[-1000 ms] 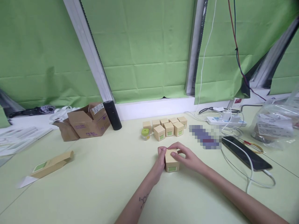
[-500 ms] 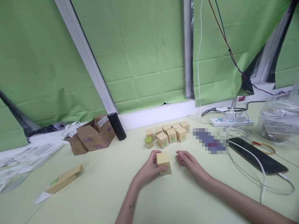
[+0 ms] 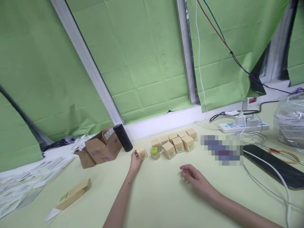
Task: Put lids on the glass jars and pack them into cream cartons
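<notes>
My left hand grips a small tan box with a green label, left of a small clear jar with a green lid. Right of the jar, several similar tan boxes stand grouped in two rows. My right hand is over the table in front of that group, its fingers loosely curved and apart, with nothing in them. Farther left, a flattened, unfolded tan box lies on the table.
An opened brown carton and a black cylinder stand at the back left, beyond white papers. On the right are a black phone, white cables, a power strip and a clear plastic bag.
My left hand has carried the small box forward and left, to beside the green-lidded jar. My right hand stays open and nearly in place. The view has shifted slightly.
</notes>
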{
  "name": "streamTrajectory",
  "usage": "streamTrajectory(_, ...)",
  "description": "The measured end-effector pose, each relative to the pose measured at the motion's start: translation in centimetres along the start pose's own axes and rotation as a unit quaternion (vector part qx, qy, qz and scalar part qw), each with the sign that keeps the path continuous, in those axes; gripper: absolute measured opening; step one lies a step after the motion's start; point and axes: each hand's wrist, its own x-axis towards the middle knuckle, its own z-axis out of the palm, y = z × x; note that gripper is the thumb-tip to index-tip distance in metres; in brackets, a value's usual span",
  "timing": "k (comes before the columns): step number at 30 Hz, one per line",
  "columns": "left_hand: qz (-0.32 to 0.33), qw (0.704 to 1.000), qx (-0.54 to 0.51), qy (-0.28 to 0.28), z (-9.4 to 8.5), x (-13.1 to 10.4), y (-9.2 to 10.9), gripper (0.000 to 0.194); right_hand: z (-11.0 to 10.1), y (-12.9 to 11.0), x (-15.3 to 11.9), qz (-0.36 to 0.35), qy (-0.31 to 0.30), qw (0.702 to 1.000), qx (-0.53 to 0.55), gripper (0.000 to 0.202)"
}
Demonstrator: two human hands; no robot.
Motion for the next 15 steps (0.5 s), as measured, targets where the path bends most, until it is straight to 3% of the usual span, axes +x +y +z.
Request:
streamTrajectory(2, 0.020, 0.998, 0.052, 0.010, -0.3, -0.4, -0.1, 0.052, 0.0, -0.1, 0.0, -0.001, -0.001, 1.000, -0.008, 0.035)
streamTrajectory(4, 0.036, 0.992, 0.117, 0.029, -2.8, -1.0, -0.5, 0.072, 0.0, 0.1, 0.0, -0.004, -0.008, 1.000, -0.022, 0.031)
streamTrajectory(7, 0.028, 0.974, 0.213, 0.075, -9.8, -1.6, -1.6, 0.066, -0.1, 0.7, -0.3, -0.011, -0.017, 0.998, -0.066, 0.025)
streamTrajectory(10, -0.026, 0.950, 0.281, 0.135, -17.4, -2.6, -3.7, 0.069, -0.1, 0.7, -0.6, -0.060, -0.035, 0.986, -0.150, 0.020)
streamTrajectory(12, -0.109, 0.908, 0.364, 0.177, -20.8, -3.7, -5.5, 0.072, 0.3, -0.3, -0.1, -0.163, -0.071, 0.955, -0.236, 0.022)
streamTrajectory(13, -0.159, 0.886, 0.403, 0.165, -21.8, -4.4, -6.3, 0.073, 0.8, -1.1, 0.5, -0.224, -0.091, 0.926, -0.289, 0.025)
streamTrajectory(15, -0.199, 0.866, 0.442, 0.123, -22.2, -5.7, -7.3, 0.072, 2.2, -3.0, 2.8, -0.310, -0.103, 0.856, -0.401, 0.030)
